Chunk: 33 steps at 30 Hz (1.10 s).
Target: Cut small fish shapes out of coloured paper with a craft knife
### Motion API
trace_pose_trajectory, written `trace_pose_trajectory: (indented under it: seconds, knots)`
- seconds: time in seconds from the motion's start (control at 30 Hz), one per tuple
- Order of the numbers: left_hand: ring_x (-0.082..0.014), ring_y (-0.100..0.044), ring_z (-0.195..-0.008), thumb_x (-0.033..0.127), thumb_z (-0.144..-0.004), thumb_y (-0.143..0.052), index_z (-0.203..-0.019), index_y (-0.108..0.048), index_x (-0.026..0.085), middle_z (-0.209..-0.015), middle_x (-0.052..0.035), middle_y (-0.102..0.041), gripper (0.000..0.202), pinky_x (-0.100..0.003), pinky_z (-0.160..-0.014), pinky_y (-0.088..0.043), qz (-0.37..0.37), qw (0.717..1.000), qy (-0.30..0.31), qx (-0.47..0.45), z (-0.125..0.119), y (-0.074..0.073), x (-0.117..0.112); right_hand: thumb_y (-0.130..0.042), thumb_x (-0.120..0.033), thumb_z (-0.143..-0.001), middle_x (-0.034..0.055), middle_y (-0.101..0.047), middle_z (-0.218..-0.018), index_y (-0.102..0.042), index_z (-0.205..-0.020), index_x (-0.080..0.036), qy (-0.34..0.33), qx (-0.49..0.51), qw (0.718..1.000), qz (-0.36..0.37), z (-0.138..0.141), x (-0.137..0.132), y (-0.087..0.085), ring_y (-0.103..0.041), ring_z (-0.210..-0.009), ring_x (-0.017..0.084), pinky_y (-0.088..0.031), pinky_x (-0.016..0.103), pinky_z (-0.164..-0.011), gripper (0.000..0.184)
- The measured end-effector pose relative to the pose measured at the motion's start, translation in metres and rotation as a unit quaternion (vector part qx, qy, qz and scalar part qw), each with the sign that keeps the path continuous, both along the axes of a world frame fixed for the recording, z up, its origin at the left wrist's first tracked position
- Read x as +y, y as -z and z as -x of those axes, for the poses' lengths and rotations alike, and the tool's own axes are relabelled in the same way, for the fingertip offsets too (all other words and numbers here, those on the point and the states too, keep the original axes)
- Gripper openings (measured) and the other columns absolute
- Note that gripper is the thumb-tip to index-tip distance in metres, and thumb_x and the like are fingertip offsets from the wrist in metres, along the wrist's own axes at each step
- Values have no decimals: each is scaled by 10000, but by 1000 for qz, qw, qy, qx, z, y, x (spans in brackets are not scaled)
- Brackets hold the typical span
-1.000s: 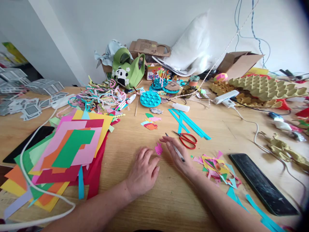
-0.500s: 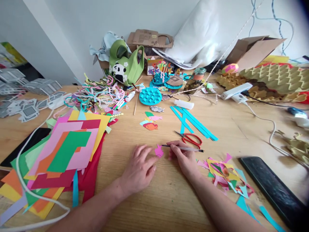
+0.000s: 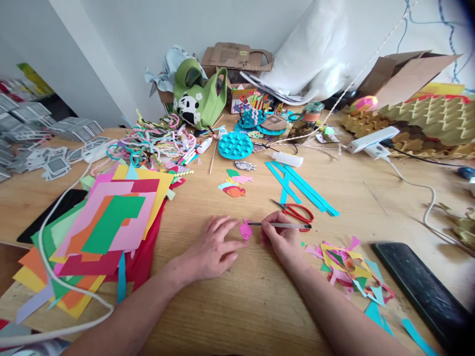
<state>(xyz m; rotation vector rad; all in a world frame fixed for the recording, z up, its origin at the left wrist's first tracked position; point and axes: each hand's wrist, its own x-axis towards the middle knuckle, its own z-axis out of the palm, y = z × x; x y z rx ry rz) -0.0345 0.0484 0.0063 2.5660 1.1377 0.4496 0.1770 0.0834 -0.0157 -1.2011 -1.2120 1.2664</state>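
no readable text, labels or numbers anywhere

A plain pale grey wall (image 3: pixel 166 24) is rising behind a broad light-wood table (image 3: pixel 245 301), which is filling the whole foreground. A white slanted column (image 3: pixel 102 64) is leaning across the wall at left. Soft, even daylight is falling over the tabletop.

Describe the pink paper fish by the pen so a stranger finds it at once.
On the wooden table, near the front edge, rest the left hand and right hand. The pink fish lies between them, at the tip of the pen. Unlike the fish cutouts farther back, it lies alone.
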Motion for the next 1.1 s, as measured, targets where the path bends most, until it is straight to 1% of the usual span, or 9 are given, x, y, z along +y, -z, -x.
trace_pose_trajectory:
  seconds: [0.1, 0.23, 0.33, 0.43, 0.53, 0.63, 0.73, 0.87, 1.1]
  knots:
    - [-325, -300, -1403, 204, -861, -617, -1253, -625, 334, -1531, -50, -364, 414, -619, -1115, -260, 9, 999, 13, 33, 2, -4, 4, -693, -390, -777, -38, -569, -517, -511, -726, -231, -3, 3, 1000, -1, 0, -2, 2, -528, -389, 142, -414, 258, -377, 248]
    - [-336, -246, -1439, 263, -850, -662, -1246, -627, 367, -1541, -50, -353, 411, -641, -1118, -219, 29, 997, 44, 52, 5, -8, 17, -702, -381, -791, -36, -576, -506, -514, -715, -227, 31, 9, 999, -11, -1, -4, 1, -524, -384, 136, -409, 250, -379, 255]
    - [-328, -176, -1467, 277, -838, -686, -1230, -635, 381, -1541, -33, -359, 409, -645, -1129, -176, 42, 996, 67, 50, 8, -7, 26, -692, -392, -804, -39, -566, -488, -516, -705, -223, 46, 17, 999, -15, -2, -4, 0, -499, -376, 126, -400, 239, -370, 263]
    - [-327, -123, -1479, 254, -842, -675, -1215, -643, 381, -1561, -8, -327, 396, -659, -1125, -156, 50, 993, 91, 48, 9, -4, 31, -684, -412, -809, -48, -546, -479, -510, -701, -224, 55, 23, 998, -17, -3, -3, 0, -476, -372, 119, -396, 234, -360, 278]
    - [-340, -138, -1475, 261, -835, -678, -1207, -647, 381, -1557, -3, -335, 392, -677, -1112, -163, 53, 992, 103, 43, 8, -1, 32, -680, -419, -814, -48, -543, -486, -507, -698, -223, 53, 16, 998, -11, -3, -3, 0, -476, -373, 116, -391, 229, -361, 286]
    - [-357, -166, -1465, 288, -828, -689, -1219, -639, 384, -1541, -13, -366, 406, -693, -1102, -163, 47, 994, 96, 38, 6, 0, 31, -682, -414, -815, -45, -543, -487, -508, -700, -224, 43, 13, 999, -9, -3, -3, 0, -483, -376, 117, -386, 228, -364, 283]
    - [-352, -189, -1460, 287, -821, -697, -1238, -626, 387, -1532, -18, -383, 434, -675, -1110, -179, 40, 995, 87, 22, 6, 1, 30, -676, -413, -820, -43, -542, -490, -514, -707, -226, 40, 7, 999, -14, -3, -4, -1, -483, -379, 119, -392, 231, -366, 272]
    - [-326, -205, -1460, 264, -813, -693, -1305, -572, 358, -1519, -20, -406, 515, -644, -1128, -190, 38, 996, 86, -3, 7, 1, 30, -666, -425, -821, -37, -552, -499, -505, -717, -232, 31, -9, 999, -8, -4, -6, -3, -497, -388, 128, -407, 242, -375, 271]
    - [-340, -219, -1453, 297, -824, -686, -1274, -606, 316, -1537, -54, -373, 457, -652, -1135, -160, 37, 996, 81, 30, 5, 3, 30, -674, -409, -820, -22, -570, -536, -507, -719, -230, -8, -59, 998, -4, -2, -8, -2, -524, -423, 131, -403, 242, -399, 264]
